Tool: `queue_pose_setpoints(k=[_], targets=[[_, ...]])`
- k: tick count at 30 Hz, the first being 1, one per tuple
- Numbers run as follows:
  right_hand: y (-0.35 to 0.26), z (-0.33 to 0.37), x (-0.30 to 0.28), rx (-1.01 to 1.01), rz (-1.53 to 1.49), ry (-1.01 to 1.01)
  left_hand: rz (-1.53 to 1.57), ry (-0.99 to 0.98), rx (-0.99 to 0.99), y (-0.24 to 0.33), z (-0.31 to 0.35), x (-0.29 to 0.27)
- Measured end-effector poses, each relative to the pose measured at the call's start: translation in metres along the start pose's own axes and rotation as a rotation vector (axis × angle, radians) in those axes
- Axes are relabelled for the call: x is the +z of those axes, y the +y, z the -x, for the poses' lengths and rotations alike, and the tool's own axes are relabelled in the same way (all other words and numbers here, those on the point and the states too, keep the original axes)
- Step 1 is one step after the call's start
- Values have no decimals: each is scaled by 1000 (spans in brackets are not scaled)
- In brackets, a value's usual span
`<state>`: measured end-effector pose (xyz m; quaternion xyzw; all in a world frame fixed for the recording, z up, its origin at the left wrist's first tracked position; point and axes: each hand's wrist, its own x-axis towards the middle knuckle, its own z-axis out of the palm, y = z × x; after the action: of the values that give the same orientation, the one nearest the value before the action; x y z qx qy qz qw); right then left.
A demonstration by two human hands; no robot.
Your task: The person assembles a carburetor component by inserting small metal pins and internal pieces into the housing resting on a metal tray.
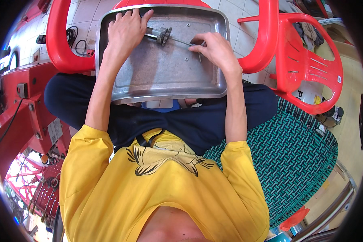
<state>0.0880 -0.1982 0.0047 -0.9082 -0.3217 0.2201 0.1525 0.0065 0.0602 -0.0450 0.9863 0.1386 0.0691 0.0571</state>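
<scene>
A shallow metal tray lies in front of me across a red plastic chair. In its upper part my left hand is laid over a shiny cylindrical metal part with a dark toothed gear at its right end. The palm hides the part's left end. From the right, my right hand pinches a thin L-shaped hex key. The key's long arm points left, its tip at the gear's face, and its short arm hangs below my fingers. Two small nuts lie loose in the tray.
The red chair's arms rise on both sides of the tray. Another red chair stands at the right, beside a green and black woven seat. Red machinery fills the left side. A coiled black cable lies on the tiles.
</scene>
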Motion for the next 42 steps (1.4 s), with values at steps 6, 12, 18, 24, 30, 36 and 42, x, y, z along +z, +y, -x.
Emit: queue_pose_setpoints(k=[6, 12, 18, 24, 30, 36, 42], targets=[[6, 1, 11, -58, 60, 62, 41, -158, -44, 5, -1, -5], [6, 1, 12, -42, 67, 43, 132, -98, -23, 1, 0, 4], [9, 0, 10, -52, 35, 63, 198, -52, 11, -2, 1, 11], [10, -1, 13, -86, 82, 84, 212, -45, 8, -2, 3, 9], [17, -2, 21, -180, 51, 179, 235, -57, 18, -6, 1, 12], [14, -1, 19, -147, 72, 155, 336, -148, -70, -6, -4, 4], [22, -2, 17, -165, 83, 197, 531, -165, -110, -4, -8, 3]])
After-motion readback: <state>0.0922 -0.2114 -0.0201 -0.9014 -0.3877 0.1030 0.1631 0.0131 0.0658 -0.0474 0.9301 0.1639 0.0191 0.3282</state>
